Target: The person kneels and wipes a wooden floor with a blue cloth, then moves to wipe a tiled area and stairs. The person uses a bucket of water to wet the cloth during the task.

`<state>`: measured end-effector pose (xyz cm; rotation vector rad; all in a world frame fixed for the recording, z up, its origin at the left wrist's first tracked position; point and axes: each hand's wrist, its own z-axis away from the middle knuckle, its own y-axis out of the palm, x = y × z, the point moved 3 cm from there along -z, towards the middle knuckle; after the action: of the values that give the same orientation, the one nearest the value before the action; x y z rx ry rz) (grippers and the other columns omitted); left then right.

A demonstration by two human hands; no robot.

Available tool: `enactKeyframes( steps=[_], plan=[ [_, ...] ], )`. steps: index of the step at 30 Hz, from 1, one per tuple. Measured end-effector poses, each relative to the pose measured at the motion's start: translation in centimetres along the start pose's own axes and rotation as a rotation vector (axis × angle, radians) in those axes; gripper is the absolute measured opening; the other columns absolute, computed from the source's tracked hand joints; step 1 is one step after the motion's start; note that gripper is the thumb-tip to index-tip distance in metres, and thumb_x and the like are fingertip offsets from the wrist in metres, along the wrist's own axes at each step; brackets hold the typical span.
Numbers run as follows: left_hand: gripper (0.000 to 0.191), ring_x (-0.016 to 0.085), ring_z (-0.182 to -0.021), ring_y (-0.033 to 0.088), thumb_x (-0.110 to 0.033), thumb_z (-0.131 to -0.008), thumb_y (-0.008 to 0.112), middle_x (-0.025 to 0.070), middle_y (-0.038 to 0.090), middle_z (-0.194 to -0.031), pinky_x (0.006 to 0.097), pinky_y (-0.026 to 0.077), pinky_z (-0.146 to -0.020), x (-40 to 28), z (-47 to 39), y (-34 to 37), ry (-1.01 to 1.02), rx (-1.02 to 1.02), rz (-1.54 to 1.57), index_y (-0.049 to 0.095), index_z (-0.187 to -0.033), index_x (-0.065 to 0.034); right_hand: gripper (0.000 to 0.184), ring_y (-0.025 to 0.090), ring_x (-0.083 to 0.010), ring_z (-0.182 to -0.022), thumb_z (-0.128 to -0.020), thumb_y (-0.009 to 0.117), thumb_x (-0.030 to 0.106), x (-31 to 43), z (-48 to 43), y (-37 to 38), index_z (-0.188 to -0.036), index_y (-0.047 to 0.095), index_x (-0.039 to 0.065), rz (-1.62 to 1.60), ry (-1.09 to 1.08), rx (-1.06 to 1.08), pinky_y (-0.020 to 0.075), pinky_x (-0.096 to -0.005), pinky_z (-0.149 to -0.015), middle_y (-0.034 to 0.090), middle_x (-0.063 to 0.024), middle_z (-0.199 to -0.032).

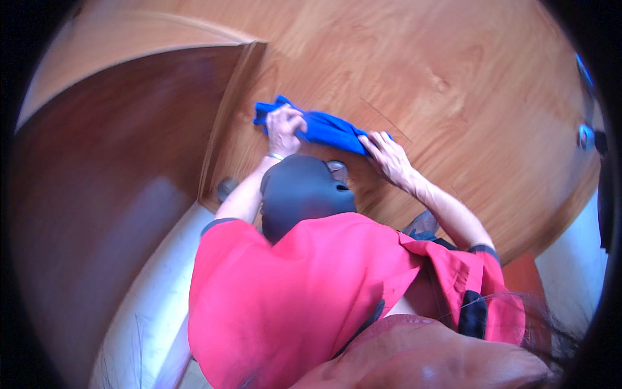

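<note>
A folded or bunched blue cloth (333,132) lies stretched across a wood-grain surface (437,97). Near its left end, my left hand (285,127) grips it with curled, blurred fingers; a pale band circles that wrist. The cloth's right end is held under the fingers and thumb of my right hand (386,154). Both forearms reach out from a pinkish-red garment with dark sleeve edges. Between them is a dark rounded form (306,194), perhaps a covered knee, which hides part of the surface close to me.
A large dark brown panel (121,121) stands on the left, with a wooden edge (228,112) along its side. At the far right rim is a small round blue object (585,137) beside something dark. A small greyish object (336,170) shows beyond the dark form.
</note>
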<state>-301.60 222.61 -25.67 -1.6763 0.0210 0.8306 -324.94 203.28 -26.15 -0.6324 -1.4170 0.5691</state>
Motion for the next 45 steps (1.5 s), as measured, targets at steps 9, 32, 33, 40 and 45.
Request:
enactKeyframes(
  steps=[9,32,33,40,45],
  plan=[
    [0.012,0.020,-0.109,0.059,-0.014,-0.070,0.070,-0.0023,0.063,-0.093,0.0435,0.038,-0.094,-0.2,-14.8,5.4,0.463,-0.033,-0.008,0.059,-0.070,-0.0188,0.064,0.058,-0.0352,-0.109,-0.087,0.070,0.007,1.1,-0.3,0.3,-0.148,0.050,0.013,-0.028,0.253,-0.094,0.0553,-0.0443,-0.086,0.056,-0.0148,-0.122],
    [0.041,0.034,-0.110,0.052,0.013,-0.066,0.056,0.0046,0.056,-0.113,0.0460,0.047,-0.093,21.8,-1.8,-6.5,-0.629,0.137,-0.055,0.064,-0.092,-0.0181,0.050,0.053,-0.0249,-0.126,-0.086,0.062,0.008,-0.2,-35.8,5.0,-0.131,0.068,0.029,0.268,-0.130,0.244,0.0428,-0.0400,-0.101,0.059,-0.0028,-0.133],
    [0.042,0.034,-0.111,0.052,0.013,-0.067,0.056,0.0053,0.055,-0.114,0.0465,0.047,-0.093,21.6,-3.1,-6.3,-0.579,0.143,-0.013,0.064,-0.093,-0.0182,0.050,0.053,-0.0248,-0.127,-0.086,0.062,0.008,-1.2,-36.9,4.4,-0.131,0.068,0.028,0.284,-0.064,0.314,0.0425,-0.0400,-0.102,0.059,-0.0025,-0.134],
    [0.049,0.034,-0.114,0.052,0.010,-0.069,0.061,0.0045,0.056,-0.113,0.0446,0.052,-0.090,23.6,-11.7,-9.6,-0.624,0.516,0.134,0.069,-0.101,-0.0254,0.045,0.052,-0.0227,-0.128,-0.086,0.062,0.013,-4.3,-45.7,-1.5,-0.127,0.071,0.028,0.296,0.037,0.404,0.0425,-0.0399,-0.104,0.059,-0.0002,-0.134],
    [0.044,0.031,-0.107,0.060,0.011,-0.069,0.055,0.0046,0.067,-0.107,0.0428,0.048,-0.098,36.8,-21.9,-14.0,-0.244,0.128,0.026,0.069,-0.098,-0.0192,0.041,0.059,-0.0344,-0.104,-0.078,0.065,0.011,-3.6,-58.9,-1.0,-0.118,0.073,0.018,0.181,-0.068,0.195,0.0509,-0.0456,-0.087,0.064,-0.0112,-0.111]
  ],
)
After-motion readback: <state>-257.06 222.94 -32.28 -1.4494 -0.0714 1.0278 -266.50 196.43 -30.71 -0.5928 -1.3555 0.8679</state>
